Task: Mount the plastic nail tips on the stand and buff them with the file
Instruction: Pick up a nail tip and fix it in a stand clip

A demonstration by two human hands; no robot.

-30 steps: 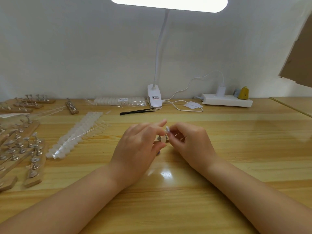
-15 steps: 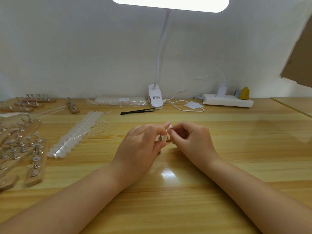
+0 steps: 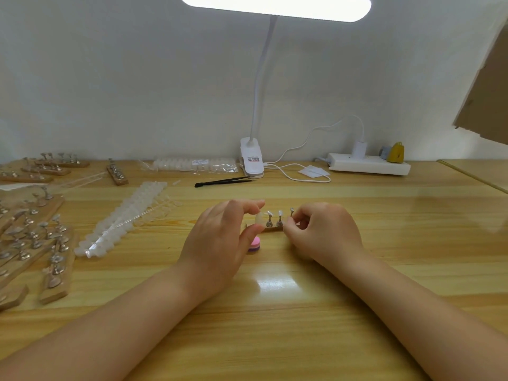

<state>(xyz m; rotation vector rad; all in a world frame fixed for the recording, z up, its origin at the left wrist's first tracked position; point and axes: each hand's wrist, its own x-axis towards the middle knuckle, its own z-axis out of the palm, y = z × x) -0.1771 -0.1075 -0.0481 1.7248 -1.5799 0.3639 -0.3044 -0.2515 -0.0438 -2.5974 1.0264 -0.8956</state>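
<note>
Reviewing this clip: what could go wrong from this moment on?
1. The nail tip, only pinched by the left hand, may slip before seating on the stand.
2. The right hand steadies just one end of it; pressing could tilt it.
3. The file lies hidden under the left hand.

I see a pale wooden table [image 3: 412,243] against a plain white wall [image 3: 110,78]. A white clip-on desk lamp [image 3: 251,158] stands at the back edge, its gooseneck rising to a lit bar-shaped head overhead. Just in front of the lamp base lie slim black tweezers [image 3: 222,182]. To the right I note a white power strip [image 3: 368,163] with a white plug adapter in it, and a small yellow object [image 3: 395,153] resting at its far end. A looped white cable [image 3: 299,174] runs between lamp and strip. Brown cardboard [image 3: 486,92] juts in at upper right.
</note>
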